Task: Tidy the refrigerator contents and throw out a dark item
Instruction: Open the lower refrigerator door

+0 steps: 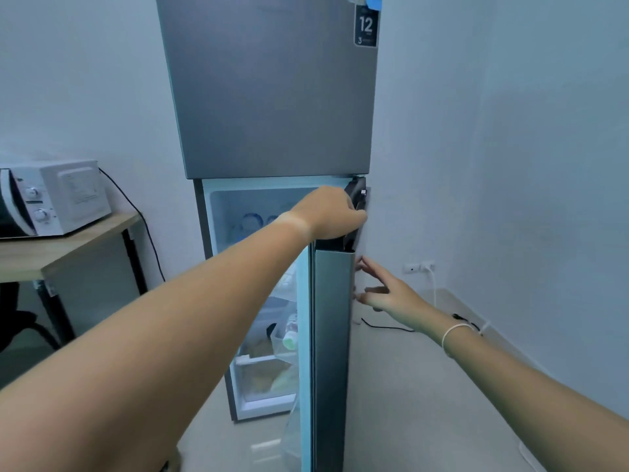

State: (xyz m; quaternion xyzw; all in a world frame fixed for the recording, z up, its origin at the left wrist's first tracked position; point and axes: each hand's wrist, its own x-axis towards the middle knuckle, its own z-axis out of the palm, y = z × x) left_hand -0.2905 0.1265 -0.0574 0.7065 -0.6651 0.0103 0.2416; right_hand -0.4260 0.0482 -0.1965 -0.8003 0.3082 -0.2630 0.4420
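A tall grey refrigerator (272, 97) stands ahead with its upper door closed. Its lower door (332, 352) is swung open toward me, seen edge-on. My left hand (332, 212) grips the top edge of that door at its dark handle recess. My right hand (384, 291) hovers just right of the door's outer face, fingers spread, holding nothing. Inside the lit compartment I see bottles (291, 330) in a door bin, a small dark shape (271, 328) beside them, and a crisper drawer (269, 379) with pale food. No dark item is clearly identifiable.
A white microwave (51, 199) sits on a wooden table (68, 247) to the left, its black cord trailing down. A wall socket (418, 267) with a white plug and cables on the floor lie to the right. White walls close in on both sides.
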